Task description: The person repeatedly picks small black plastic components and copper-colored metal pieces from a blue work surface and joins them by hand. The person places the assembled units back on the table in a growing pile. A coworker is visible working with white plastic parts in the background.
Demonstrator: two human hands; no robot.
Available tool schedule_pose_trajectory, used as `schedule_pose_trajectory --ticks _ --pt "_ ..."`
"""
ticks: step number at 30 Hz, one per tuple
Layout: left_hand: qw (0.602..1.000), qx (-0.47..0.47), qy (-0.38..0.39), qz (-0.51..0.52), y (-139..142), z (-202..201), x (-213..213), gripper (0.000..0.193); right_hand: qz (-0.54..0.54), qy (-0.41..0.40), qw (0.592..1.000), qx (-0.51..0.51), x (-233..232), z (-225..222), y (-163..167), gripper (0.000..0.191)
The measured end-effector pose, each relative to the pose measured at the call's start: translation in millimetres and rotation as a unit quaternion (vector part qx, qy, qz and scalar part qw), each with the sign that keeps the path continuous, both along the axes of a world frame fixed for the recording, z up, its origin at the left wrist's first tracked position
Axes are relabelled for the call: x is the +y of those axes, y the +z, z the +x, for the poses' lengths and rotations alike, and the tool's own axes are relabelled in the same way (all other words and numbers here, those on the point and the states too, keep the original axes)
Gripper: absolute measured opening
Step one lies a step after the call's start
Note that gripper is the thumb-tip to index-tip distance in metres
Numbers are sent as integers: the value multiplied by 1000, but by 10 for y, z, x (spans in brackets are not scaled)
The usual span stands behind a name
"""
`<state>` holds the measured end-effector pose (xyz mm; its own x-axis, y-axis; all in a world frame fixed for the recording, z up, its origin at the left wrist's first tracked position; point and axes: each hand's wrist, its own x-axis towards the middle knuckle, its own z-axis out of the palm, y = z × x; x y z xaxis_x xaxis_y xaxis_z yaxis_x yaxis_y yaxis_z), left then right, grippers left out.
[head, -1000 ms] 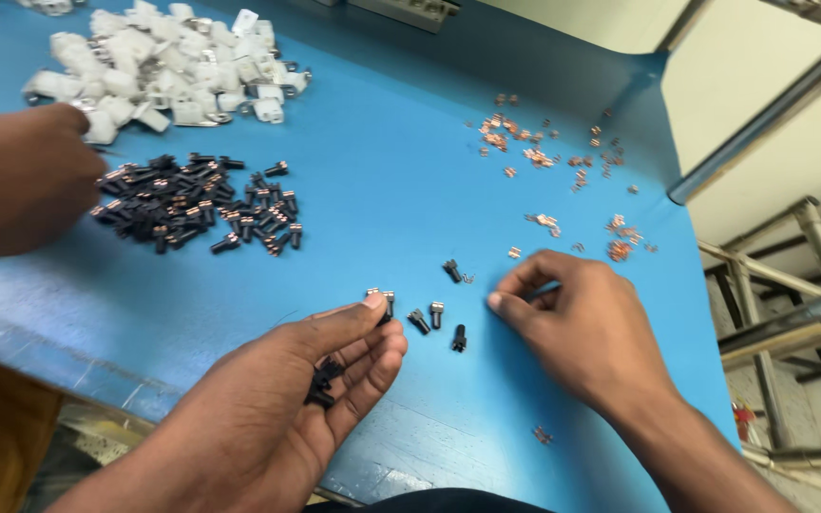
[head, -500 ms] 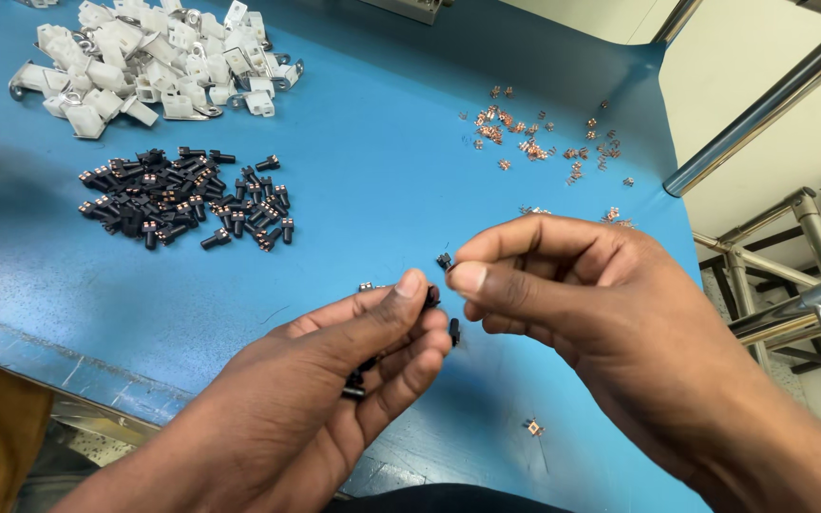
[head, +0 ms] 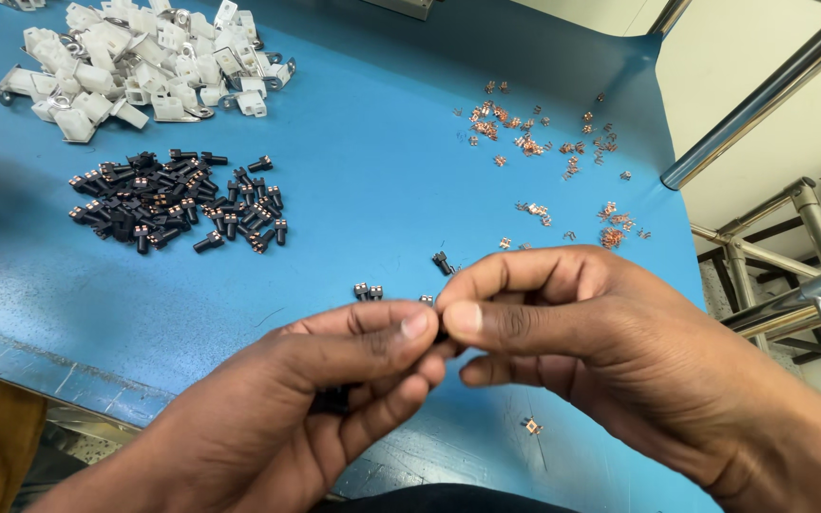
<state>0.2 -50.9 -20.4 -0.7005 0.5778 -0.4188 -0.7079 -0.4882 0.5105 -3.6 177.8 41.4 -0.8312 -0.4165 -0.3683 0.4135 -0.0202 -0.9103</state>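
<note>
Black small parts (head: 342, 397) sit clutched in your left hand (head: 306, 408); your right hand (head: 601, 332) pinches one at its fingertips, low centre, over the blue table (head: 363, 171).

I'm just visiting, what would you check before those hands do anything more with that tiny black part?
1. Part pinched between both hands: the left hand and right hand meet fingertip to fingertip; the part itself is hidden. Cannot tell.
2. Spare black parts in the left palm: some show, grip unclear. Cannot tell.
3. Black pile within reach: ok.
4. Copper clips on hand: scattered on the mat, one stray near the front edge. Not ok.
5. White housings heaped apart: ok.
</note>
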Motion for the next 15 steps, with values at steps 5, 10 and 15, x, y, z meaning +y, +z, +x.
schedule_pose_trajectory --ticks 5,10,15 --pt "998 -33 -36 -47 -3 29 -85 21 -1 47 999 -25 -46 -6 25 20" --pt "991 -45 79 -96 -6 -29 -7 23 123 -96 972 175 -199 185 -147 25" --pt "996 -25 37 -79 -53 25 182 37 279 -107 938 176 -20 136 -261 22"
